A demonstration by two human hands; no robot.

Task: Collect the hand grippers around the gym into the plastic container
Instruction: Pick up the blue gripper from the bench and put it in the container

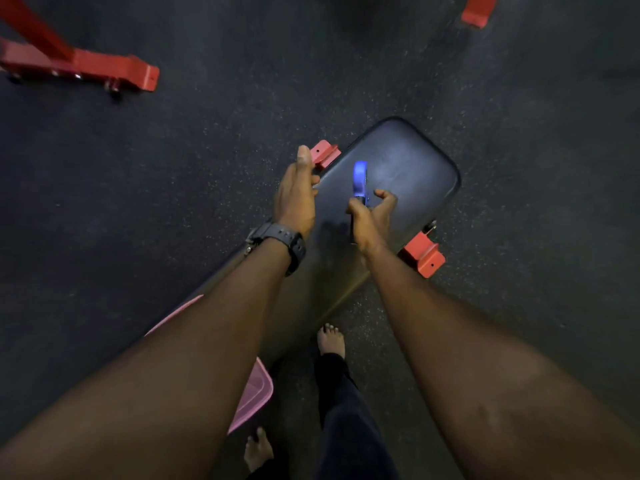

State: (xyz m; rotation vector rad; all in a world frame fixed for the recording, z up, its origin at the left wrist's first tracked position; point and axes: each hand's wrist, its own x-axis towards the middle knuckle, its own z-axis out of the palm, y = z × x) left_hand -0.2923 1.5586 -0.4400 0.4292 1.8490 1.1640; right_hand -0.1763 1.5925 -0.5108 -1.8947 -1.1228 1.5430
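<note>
Right hand (pixel 370 216) pinches blue hand gripper (pixel 359 178) above bench pad (pixel 408 168) middle; left hand (pixel 294 199), fingers straight, empty, near pad's left edge; pink plastic container (pixel 254 396) under left forearm.

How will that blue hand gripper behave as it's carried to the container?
The blue hand gripper looks rigid and probably light: the right hand pinches it by one end. Its smooth sheen suggests it could slip. The pink container sits low beside the legs.
</note>
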